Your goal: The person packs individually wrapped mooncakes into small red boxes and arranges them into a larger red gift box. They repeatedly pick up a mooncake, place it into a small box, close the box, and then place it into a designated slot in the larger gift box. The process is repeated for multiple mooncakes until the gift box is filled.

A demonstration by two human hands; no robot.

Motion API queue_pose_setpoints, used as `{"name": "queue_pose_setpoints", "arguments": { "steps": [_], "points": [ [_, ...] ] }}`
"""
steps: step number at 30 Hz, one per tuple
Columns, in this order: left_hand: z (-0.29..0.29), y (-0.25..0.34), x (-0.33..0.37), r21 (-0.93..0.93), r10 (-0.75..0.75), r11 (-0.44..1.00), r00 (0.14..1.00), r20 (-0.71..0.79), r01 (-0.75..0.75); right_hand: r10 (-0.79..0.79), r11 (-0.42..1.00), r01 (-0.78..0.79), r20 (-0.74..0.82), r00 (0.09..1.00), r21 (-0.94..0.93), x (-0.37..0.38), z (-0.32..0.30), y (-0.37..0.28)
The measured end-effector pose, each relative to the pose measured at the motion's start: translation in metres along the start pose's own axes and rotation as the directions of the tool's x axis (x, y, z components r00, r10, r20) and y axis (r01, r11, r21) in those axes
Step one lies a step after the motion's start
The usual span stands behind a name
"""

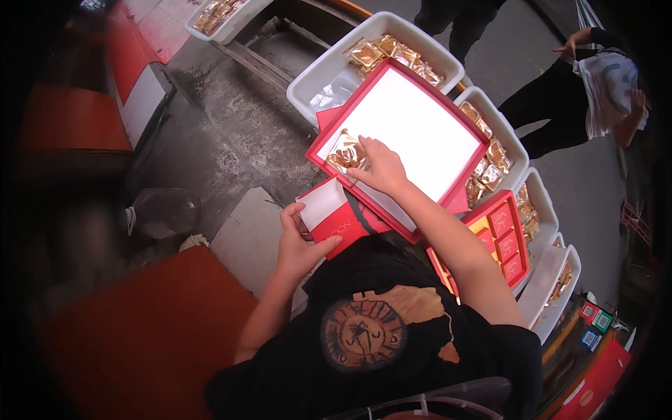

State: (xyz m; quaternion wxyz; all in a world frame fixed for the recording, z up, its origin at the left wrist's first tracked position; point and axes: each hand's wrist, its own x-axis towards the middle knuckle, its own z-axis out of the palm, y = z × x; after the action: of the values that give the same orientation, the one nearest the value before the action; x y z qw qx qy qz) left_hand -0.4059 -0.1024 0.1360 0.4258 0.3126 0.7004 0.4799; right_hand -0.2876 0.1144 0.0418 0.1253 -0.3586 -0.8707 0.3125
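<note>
My left hand (301, 241) grips a small red box (332, 218), thumb on its front and fingers behind. Its upper end gapes, and the white inside shows. My right hand (380, 166) holds a gold-wrapped cake (346, 152) by its edges, thumb on the near side and fingers on the far side. The cake is over the left corner of a large shallow red tray (437, 133) with a white inside, just above the small box. Whether the cake touches the tray floor I cannot tell.
Whitish plastic bins (308, 91) of gold-wrapped packets curve round the far and right sides. A red box with compartments (498, 234) lies right of my right forearm. Orange-red cartons (154, 329) stand at left, near a clear plastic jug (164, 210). Another person (560, 105) stands far right.
</note>
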Motion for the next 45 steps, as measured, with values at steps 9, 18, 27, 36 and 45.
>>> {"name": "queue_pose_setpoints", "arguments": {
  "steps": [9, 18, 27, 36, 45],
  "points": [
    [-0.008, 0.009, 0.007, 0.032, 0.071, 0.997, 0.974, -0.217, -0.065, 0.438, 0.896, -0.441, 0.062, 0.897, 0.049, 0.019, -0.004, -0.005],
    [0.024, 0.017, 0.039, 0.584, 0.691, 0.513, 0.707, 0.155, -0.629, 0.145, 0.227, -0.621, 0.605, 0.783, 0.750, -0.066, -0.139, -0.013],
    [0.086, 0.046, 0.064, 0.423, 0.740, 0.259, 0.460, 0.491, -0.868, 0.684, 0.444, -0.629, 0.212, 0.698, 0.638, -0.110, -0.142, -0.016],
    [0.132, 0.054, 0.063, 0.094, 0.665, 0.609, 0.572, 0.481, -0.787, 0.524, 0.726, -0.465, 0.031, 0.851, 0.507, -0.164, -0.222, -0.045],
    [0.129, 0.084, 0.036, -0.197, 0.253, 0.967, 0.556, 0.791, -0.161, -0.119, 0.948, -0.048, -0.490, 0.863, -0.315, -0.207, -0.249, -0.087]
  ]
}}
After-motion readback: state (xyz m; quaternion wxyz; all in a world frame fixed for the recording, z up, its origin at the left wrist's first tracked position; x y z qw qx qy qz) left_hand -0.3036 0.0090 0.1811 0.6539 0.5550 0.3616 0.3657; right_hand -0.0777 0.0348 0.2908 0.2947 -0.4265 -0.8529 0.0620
